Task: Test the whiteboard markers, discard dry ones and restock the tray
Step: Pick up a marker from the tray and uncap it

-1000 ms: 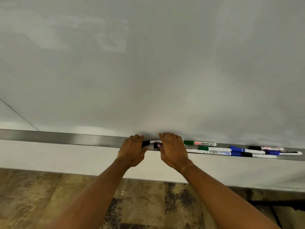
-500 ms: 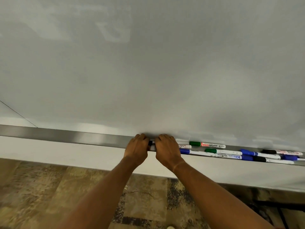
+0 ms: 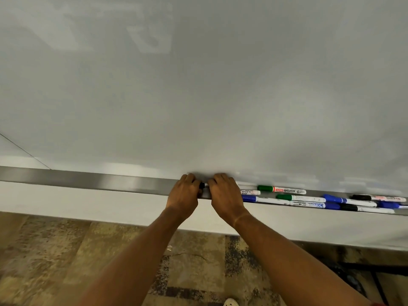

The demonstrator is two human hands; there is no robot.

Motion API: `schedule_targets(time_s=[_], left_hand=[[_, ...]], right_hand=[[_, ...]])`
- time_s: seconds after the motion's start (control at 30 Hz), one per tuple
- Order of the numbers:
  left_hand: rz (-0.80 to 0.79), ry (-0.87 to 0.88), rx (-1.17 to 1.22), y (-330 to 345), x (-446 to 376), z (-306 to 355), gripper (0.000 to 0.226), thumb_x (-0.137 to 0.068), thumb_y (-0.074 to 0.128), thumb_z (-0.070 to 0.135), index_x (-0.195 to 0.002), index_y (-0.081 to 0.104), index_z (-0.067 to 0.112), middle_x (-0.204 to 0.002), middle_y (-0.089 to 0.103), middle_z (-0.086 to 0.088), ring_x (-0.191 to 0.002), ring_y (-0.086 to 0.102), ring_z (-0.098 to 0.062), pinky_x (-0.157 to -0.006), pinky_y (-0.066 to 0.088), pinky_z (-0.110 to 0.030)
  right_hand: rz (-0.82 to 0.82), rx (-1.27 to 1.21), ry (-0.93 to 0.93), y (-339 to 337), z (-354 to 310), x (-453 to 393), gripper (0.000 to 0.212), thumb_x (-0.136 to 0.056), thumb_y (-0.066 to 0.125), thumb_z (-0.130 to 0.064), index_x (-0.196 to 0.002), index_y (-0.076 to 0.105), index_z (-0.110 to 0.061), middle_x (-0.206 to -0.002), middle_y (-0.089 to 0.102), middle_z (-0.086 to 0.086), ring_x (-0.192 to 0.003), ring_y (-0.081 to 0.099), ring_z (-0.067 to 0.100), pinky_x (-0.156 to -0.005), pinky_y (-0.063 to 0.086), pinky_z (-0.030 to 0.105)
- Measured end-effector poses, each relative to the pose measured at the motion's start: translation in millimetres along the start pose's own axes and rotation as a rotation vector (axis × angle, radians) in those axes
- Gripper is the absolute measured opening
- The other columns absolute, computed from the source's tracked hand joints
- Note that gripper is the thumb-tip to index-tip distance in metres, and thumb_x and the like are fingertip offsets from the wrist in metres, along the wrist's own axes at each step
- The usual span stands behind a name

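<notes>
At the bottom edge a pale shoe tip [image 3: 230,302] shows, cut off by the frame, on a worn, mottled brown and dark patterned floor [image 3: 55,250]. Two bare forearms reach up from there to a long brushed-metal marker tray [image 3: 99,182] fixed along the foot of a wide, blank, grey-white whiteboard [image 3: 198,85].

The left hand [image 3: 184,194] and the right hand [image 3: 225,195] sit close together on the tray's front lip, knuckles toward the camera, fingers curled over into the tray. Between them shows a short piece of a white-barrelled marker with a black cap [image 3: 202,185]; the left hand's fingers curl round the black end and the right hand's round the barrel, though the hands cover nearly all of it and the exact grip is hard to make out.

Just right of the right hand, more markers lie lengthwise in the tray: a white marker with black lettering [image 3: 250,192] partly hidden by the hand, a blue-capped white marker [image 3: 265,199], a green-capped marker with a red label [image 3: 281,189], a second green-capped white marker [image 3: 297,197], then several blue- and black-capped ones [image 3: 353,203] overlapping toward the right edge, where the row is cut off.

The board carries only faint pale reflections near its upper left.
</notes>
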State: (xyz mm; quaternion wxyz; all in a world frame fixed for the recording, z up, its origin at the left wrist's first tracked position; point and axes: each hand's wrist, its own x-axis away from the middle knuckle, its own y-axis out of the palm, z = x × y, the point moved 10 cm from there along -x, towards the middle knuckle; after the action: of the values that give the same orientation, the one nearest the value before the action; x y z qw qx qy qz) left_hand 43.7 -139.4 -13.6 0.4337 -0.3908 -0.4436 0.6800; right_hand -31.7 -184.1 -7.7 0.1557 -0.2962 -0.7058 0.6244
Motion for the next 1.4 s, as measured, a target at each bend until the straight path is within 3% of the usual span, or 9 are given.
schedule_targets(time_s=[0.13, 0.27, 0.57, 0.8, 1.4], left_hand=[[0.010, 0.069, 0.003, -12, 4, 9, 0.040, -0.071, 0.062, -0.011, -0.107, 0.065, 0.007, -0.101, 0.061, -0.011, -0.093, 0.055, -0.029, -0.074, 0.052, -0.037], [0.034, 0.130, 0.024, -28, 10, 20, 0.041, -0.076, 0.060, -0.010, -0.114, 0.062, 0.008, -0.107, 0.059, -0.010, -0.098, 0.053, -0.027, -0.079, 0.052, -0.036], [0.051, 0.299, 0.062, -55, 23, 55, 0.021, -0.084, 0.064, 0.002, -0.105, 0.065, 0.005, -0.093, 0.062, -0.011, -0.084, 0.057, -0.027, -0.073, 0.050, -0.034], [0.032, 0.329, 0.115, -72, 35, 64, 0.021, -0.087, 0.062, 0.002, -0.105, 0.067, 0.009, -0.095, 0.064, -0.007, -0.086, 0.056, -0.023, -0.073, 0.036, -0.022], [-0.071, 0.264, 0.191, -78, 47, 108, 0.021, -0.094, 0.054, 0.011, -0.109, 0.068, 0.013, -0.101, 0.068, -0.005, -0.090, 0.059, -0.021, -0.077, 0.043, -0.026]], right_hand=[[0.064, -0.003, -0.034, -21, -2, 4, 0.027, -0.069, 0.076, -0.007, -0.096, 0.068, -0.007, -0.094, 0.068, 0.012, -0.089, 0.062, 0.028, -0.082, 0.050, 0.041], [0.132, -0.048, -0.057, -44, -1, 15, 0.039, -0.058, 0.080, 0.002, -0.094, 0.070, -0.007, -0.087, 0.069, 0.010, -0.079, 0.064, 0.028, -0.071, 0.053, 0.038], [0.172, -0.047, -0.026, -78, -3, 44, 0.040, -0.061, 0.075, 0.010, -0.096, 0.071, -0.007, -0.083, 0.068, 0.010, -0.072, 0.063, 0.029, -0.063, 0.049, 0.037], [0.260, -0.021, -0.032, -101, -11, 67, 0.042, -0.054, 0.076, 0.012, -0.091, 0.072, -0.008, -0.078, 0.069, 0.008, -0.068, 0.063, 0.027, -0.064, 0.049, 0.034], [0.355, -0.038, -0.076, -131, 10, 108, 0.042, -0.054, 0.073, 0.013, -0.092, 0.072, -0.006, -0.078, 0.070, 0.009, -0.068, 0.062, 0.027, -0.065, 0.050, 0.034]])
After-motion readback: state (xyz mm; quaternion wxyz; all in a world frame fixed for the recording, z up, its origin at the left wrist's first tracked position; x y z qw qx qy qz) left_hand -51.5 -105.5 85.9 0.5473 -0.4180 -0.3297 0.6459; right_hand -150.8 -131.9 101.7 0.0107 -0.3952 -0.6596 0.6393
